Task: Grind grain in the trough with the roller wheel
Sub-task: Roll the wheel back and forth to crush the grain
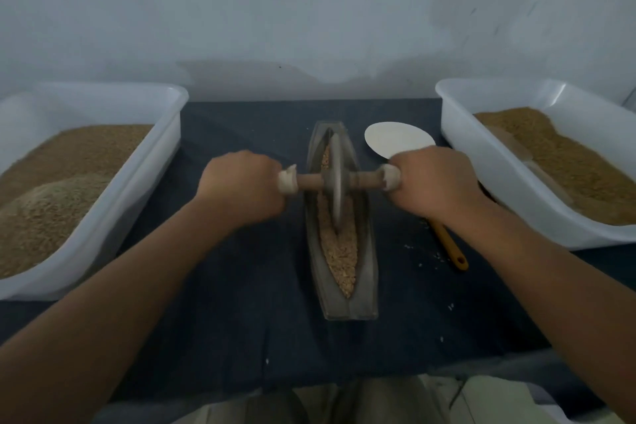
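Right now roller wheel stands upright on edge in the trough, a bit toward its far half, sunk in the grain that fills the groove. Trough lies lengthwise, near to far, at ctr of dark cloth. Wooden axle runs L-R thru the wheel. Left hand is clenched round its L end and right hand round its R end, knuckles up, w/ pale wrapping showing at each fist's inner edge. White disc lies flat just far-right of trough, partly behind R hand. Yellow-handled tool lies near-right on cloth, its head hidden under R wrist, w/ a few loose grains beside it. Left tub & right tub, both white, hold brown grain.
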Tool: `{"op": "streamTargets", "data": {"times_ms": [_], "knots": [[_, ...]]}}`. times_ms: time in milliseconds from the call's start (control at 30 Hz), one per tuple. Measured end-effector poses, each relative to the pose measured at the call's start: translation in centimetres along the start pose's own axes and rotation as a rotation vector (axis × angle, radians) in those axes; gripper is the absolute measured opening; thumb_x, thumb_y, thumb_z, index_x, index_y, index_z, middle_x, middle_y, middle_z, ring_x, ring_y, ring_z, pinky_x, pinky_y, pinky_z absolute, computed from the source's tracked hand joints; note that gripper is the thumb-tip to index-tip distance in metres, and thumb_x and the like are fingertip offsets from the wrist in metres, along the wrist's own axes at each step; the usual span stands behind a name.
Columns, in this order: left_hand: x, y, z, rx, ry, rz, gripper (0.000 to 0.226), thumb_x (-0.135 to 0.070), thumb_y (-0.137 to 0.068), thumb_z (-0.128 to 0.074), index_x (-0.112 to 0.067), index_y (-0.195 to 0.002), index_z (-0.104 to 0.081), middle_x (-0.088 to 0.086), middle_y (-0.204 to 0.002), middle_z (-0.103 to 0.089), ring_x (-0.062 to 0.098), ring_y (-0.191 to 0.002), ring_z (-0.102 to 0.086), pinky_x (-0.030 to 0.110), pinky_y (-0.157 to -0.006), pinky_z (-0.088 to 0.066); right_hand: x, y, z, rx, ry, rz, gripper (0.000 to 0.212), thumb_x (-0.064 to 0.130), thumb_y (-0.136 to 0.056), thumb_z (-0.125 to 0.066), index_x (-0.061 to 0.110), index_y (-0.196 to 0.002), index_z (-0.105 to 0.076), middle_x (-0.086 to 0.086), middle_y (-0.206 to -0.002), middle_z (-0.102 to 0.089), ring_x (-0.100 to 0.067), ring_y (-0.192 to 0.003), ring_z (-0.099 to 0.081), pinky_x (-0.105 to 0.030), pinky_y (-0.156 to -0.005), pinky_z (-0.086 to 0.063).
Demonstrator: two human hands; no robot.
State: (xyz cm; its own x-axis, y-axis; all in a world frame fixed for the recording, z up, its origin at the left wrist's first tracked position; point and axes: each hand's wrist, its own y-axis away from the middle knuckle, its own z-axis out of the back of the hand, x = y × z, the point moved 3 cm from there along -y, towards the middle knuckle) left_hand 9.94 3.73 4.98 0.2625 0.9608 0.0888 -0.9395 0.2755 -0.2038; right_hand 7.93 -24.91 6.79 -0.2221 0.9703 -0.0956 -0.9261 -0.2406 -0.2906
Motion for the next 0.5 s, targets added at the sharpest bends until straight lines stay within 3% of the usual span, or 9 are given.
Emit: {"op": "streamTargets", "data": {"times_ms": [133,233,333,400,500], "knots": [[0.0,-5.3,0.9,0.007,0.013,0.076,0.029,-0.051,-0.083,-0.062,-0.024,-0.072,-0.059,-0.004,-0.072,-0.058,0.023,-0.066,-0.059,0.032,-0.062,-0.047,-0.3,-4.7,-0.6,-0.062,0.005,-0.066,0.03,0.036,-0.08,-0.057,0.025,-0.056,-0.044,0.008,-0.054,-0.045,-0.013,-0.049,-0.042,-0.027,-0.05,-0.031],[-0.3,-3.6,1.0,0.038,0.032,0.051,0.028,-0.047,-0.085,-0.062,-0.025,-0.069,-0.057,-0.005,-0.071,-0.059,0.022,-0.065,-0.059,0.032,-0.062,-0.047,-0.5,-3.7,-0.5,-0.005,-0.015,-0.064,0.024,0.033,-0.076,-0.06,0.024,-0.059,-0.046,0.007,-0.056,-0.049,-0.013,-0.051,-0.045,-0.028,-0.049,-0.035],[-0.3,1.4,0.8,-0.05,-0.018,-0.071,0.029,-0.049,-0.081,-0.058,-0.029,-0.062,-0.051,-0.011,-0.06,-0.051,0.013,-0.052,-0.048,0.026,-0.05,-0.034,-1.0,0.1,-0.3,0.286,-0.074,0.015,0.022,0.047,-0.07,-0.052,0.027,-0.062,-0.056,0.007,-0.058,-0.059,-0.007,-0.053,-0.056,-0.028,-0.048,-0.037],[-0.2,3.8,1.1,-0.163,-0.052,-0.15,0.035,-0.054,-0.078,-0.056,-0.031,-0.056,-0.042,-0.013,-0.05,-0.04,0.006,-0.042,-0.036,0.02,-0.046,-0.02,-1.1,2.2,0.1,0.418,-0.116,0.055,0.025,0.052,-0.069,-0.053,0.028,-0.061,-0.057,0.019,-0.064,-0.063,-0.002,-0.055,-0.06,-0.025,-0.046,-0.033],[0.1,3.1,0.3,-0.108,-0.012,-0.111,0.036,-0.058,-0.079,-0.052,-0.03,-0.057,-0.047,-0.013,-0.051,-0.045,0.008,-0.044,-0.041,0.021,-0.046,-0.023,-1.1,2.2,0.0,0.292,-0.069,0.022,0.028,0.055,-0.072,-0.053,0.029,-0.062,-0.058,0.009,-0.059,-0.06,-0.005,-0.053,-0.056,-0.028,-0.047,-0.038]]}}
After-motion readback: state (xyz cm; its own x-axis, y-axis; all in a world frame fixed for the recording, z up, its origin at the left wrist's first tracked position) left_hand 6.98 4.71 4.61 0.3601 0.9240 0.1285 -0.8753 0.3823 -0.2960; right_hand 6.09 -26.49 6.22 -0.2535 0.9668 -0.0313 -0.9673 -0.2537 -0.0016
